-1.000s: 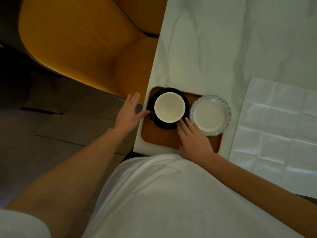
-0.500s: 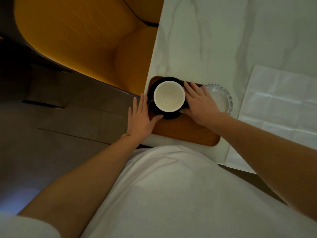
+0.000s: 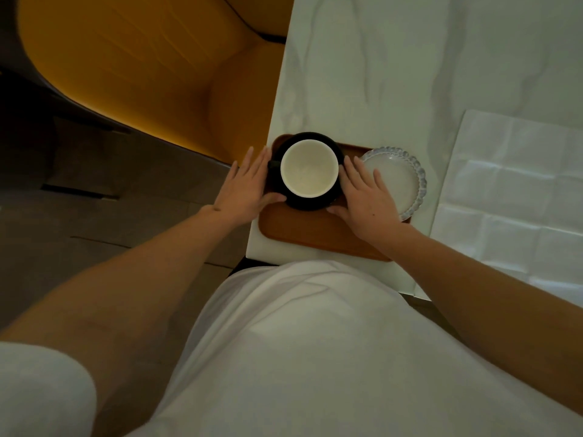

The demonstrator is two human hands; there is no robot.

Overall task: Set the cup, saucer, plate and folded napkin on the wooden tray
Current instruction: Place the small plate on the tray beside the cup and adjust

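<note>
We find the cup (image 3: 309, 168) on its saucer (image 3: 310, 203) at the wooden tray's (image 3: 303, 230) left end, mid-frame. Our left hand (image 3: 244, 187) and right hand (image 3: 367, 200) flank the saucer, fingers (image 3: 350, 168) straight and slightly apart, thumbs touching its rim. The plate (image 3: 402, 181) lies partly under the right hand; the napkin (image 3: 517, 197) lies unfolded on the desk (image 3: 394, 74), frame right.

Landmark: cup (image 3: 309, 168). Left of cup: left hand (image 3: 244, 187) blocks. Right: right hand (image 3: 366, 197), then plate (image 3: 407, 181). Near side: bare tray (image 3: 303, 227), room here. Far side: bare table (image 3: 394, 74), wide room.

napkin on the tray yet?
No, the napkin lies unfolded on the table, right of the tray.
</note>
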